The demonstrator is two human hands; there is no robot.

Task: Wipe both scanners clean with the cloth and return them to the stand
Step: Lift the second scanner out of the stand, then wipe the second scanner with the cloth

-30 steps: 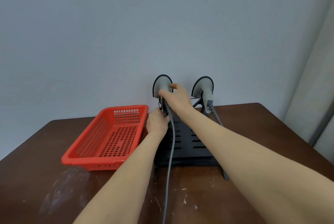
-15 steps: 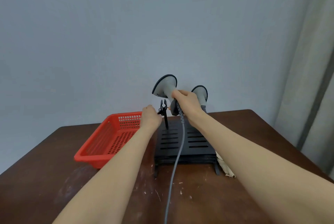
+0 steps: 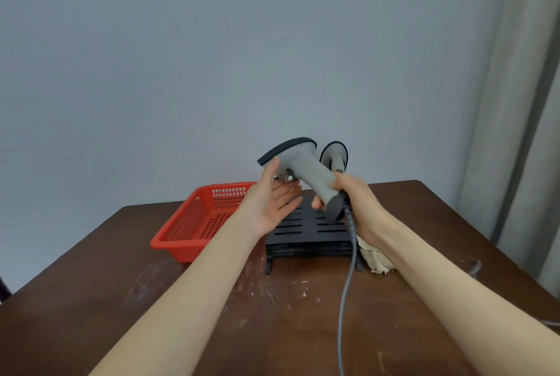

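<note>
My right hand (image 3: 348,193) grips the handle of a grey scanner (image 3: 303,169), lifted off the black slotted stand (image 3: 306,233) and tilted with its head to the upper left. Its grey cable (image 3: 347,284) hangs down toward me. My left hand (image 3: 272,199) is open, palm up, fingertips touching the underside of the scanner's head. A second grey scanner (image 3: 335,155) stands upright at the back of the stand, partly hidden behind the first. A beige cloth (image 3: 375,259) lies on the table right of the stand, half covered by my right forearm.
A red perforated basket (image 3: 197,224) sits left of the stand on the dark brown table (image 3: 121,300). A grey wall rises behind the table, and a curtain hangs at the right. White scuff marks dot the tabletop in front of the stand.
My right hand has pulled the left scanner up off the stand and tilted it toward me. My left hand let go of the stand and opened under the scanner's head.
</note>
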